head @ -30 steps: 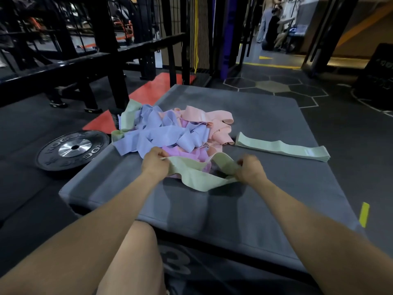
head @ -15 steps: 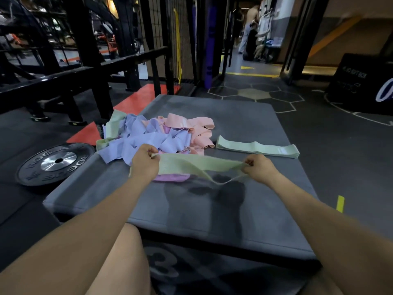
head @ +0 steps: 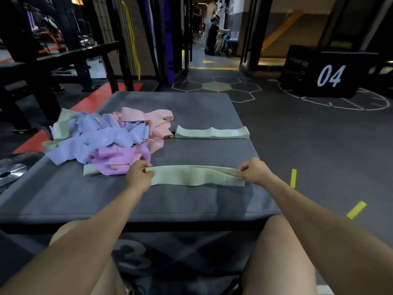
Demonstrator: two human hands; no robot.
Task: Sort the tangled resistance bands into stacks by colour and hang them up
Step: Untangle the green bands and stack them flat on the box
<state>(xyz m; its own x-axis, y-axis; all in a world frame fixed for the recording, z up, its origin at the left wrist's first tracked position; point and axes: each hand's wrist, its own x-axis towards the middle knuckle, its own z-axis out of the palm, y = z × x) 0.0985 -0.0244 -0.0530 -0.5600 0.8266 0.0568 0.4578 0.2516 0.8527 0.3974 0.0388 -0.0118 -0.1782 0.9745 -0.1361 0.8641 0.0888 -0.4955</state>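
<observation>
The green band (head: 196,178) is stretched flat between both hands, just off or on the tabletop (head: 191,111), near the front edge, well in front of the green stack (head: 212,132). Left hand (head: 138,174) pinches the band's left end, fingers curled; right hand (head: 254,170) pinches the right end the same way. The tangled pile (head: 106,139) sits to the left of the held band: blue, pink and purple bands knotted together, more green poking out at its far left edge. Another green strip (head: 90,169) lies under the purple part of the pile, just left of the left hand; whether it joins the held band cannot be told.

Risks, judged from this layout:
- If that strip is part of the held band or caught on it, lifting toward the stack likely drags purple bands along and spreads the pile.
- The band is elastic and under tension; one pinch slipping could snap it back and send it off the tabletop onto the floor (head: 319,145).
- The right end hangs close to the tabletop's right edge, so a loose drop could slide off.
- The green stack already looks wavy; laying this one on crooked could topple or skew it, making hanging harder later.
- The pile's left part overhangs the tabletop's left side near the weight plate (head: 10,171); a tug could pull bands off there.
</observation>
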